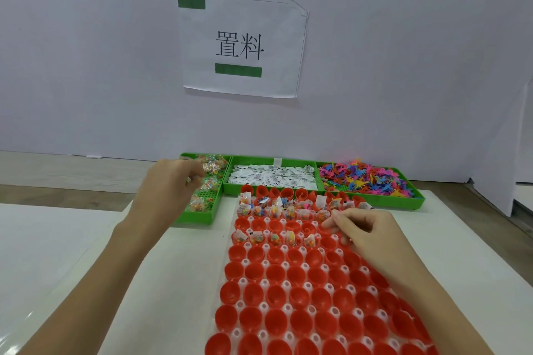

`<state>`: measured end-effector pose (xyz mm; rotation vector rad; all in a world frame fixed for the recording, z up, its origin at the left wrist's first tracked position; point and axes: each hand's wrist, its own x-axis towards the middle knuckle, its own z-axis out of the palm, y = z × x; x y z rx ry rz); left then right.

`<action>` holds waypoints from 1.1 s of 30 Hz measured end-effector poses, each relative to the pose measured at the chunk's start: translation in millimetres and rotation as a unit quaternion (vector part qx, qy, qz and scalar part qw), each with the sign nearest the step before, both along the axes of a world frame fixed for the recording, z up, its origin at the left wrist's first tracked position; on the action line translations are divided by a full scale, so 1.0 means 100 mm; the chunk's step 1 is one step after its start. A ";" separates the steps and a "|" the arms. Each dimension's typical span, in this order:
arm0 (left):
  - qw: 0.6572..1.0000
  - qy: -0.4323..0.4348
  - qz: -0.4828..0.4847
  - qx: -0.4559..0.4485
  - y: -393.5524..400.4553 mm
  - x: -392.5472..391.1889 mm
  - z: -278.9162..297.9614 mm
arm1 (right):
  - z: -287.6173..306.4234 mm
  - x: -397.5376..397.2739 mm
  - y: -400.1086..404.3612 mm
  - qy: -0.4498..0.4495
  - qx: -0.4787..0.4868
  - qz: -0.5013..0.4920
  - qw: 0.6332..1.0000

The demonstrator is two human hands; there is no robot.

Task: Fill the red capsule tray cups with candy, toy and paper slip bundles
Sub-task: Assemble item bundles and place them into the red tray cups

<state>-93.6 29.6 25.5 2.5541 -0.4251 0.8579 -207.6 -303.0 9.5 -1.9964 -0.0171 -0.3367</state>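
White wall [86, 52] w/ paper sign [242, 46], prob. wood floor [57, 170].

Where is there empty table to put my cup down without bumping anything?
Bare white tabletop lies left of the red capsule tray, below the candy bin. It is crowded up top, where the left hand, right hand, slip bin and toy bin sit.
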 end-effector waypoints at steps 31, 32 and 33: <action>0.873 0.183 -0.231 -0.390 -0.52 -0.87 -0.37 | 0.27 1.40 0.11 0.014 -0.340 0.015 0.940; 0.875 0.179 -0.227 -0.389 -0.52 -0.87 -0.38 | 0.25 1.52 0.10 0.028 -0.360 0.026 0.932; 0.877 0.176 -0.224 -0.388 -0.52 -0.86 -0.40 | 0.22 1.61 0.09 0.039 -0.378 0.037 0.924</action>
